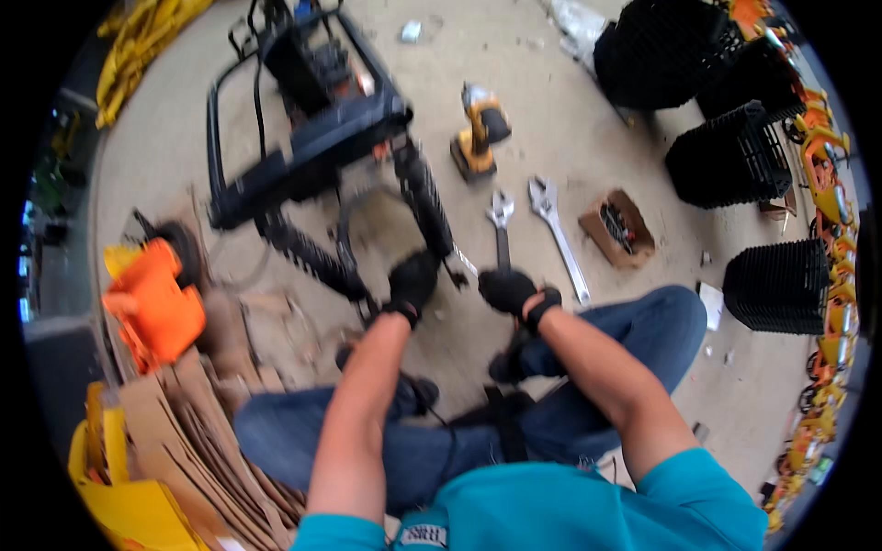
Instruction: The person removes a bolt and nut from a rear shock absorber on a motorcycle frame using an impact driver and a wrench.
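A black frame with a basket-like top stands in front of me, its two ribbed, spring-like legs reaching toward me. My left hand, in a black glove, is closed at the lower end of the nearer-right leg; what its fingers hold is hidden. My right hand, also gloved in black, is closed around the handle end of a dark-handled adjustable wrench, whose silver jaw points away from me. To the right of it lies a longer silver adjustable wrench.
A yellow and black cordless drill rests beyond the wrenches. A small open cardboard box holds small parts. Black baskets and a row of yellow-orange parts line the right. Orange plastic parts and cardboard sheets lie left.
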`<state>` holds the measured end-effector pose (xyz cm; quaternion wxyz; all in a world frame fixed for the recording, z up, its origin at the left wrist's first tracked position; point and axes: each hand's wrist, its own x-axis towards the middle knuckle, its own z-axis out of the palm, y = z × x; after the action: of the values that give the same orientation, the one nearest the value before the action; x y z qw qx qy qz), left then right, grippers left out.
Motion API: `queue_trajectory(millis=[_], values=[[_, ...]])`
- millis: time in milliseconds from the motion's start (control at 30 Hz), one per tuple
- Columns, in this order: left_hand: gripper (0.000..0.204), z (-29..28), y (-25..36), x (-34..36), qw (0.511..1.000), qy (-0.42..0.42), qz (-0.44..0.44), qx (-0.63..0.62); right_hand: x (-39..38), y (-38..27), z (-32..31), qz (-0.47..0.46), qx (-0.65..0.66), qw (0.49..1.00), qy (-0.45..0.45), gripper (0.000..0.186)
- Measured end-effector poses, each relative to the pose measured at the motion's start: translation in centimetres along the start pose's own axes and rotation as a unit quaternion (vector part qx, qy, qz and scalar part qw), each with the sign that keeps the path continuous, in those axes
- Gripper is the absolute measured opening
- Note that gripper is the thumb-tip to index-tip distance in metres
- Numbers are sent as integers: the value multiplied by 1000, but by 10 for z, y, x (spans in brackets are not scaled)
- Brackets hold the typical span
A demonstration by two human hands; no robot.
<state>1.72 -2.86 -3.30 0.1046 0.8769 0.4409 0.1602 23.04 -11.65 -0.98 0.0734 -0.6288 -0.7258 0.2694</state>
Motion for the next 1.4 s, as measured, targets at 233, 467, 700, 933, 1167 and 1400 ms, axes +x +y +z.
queue_trajectory(millis=[233,467,700,933,1167,1400], values=[[12,-21,9,7,994,-43,-86,-54,20,-60,-106,32,-57,997,-33,25],[11,-35,16,9,994,-50,-77,-67,50,-79,-127,58,-80,992,-85,22],[10,-38,6,8,993,-68,-57,-74,11,-47,-56,100,19,987,-126,20],[10,-43,12,14,992,-90,-59,-61,27,-7,14,129,139,977,-94,20],[9,-37,1,10,993,-95,-41,-58,26,-21,-49,71,67,973,-210,27],[20,-40,4,9,988,-100,-82,-83,57,-78,-128,10,-90,989,-119,25]])
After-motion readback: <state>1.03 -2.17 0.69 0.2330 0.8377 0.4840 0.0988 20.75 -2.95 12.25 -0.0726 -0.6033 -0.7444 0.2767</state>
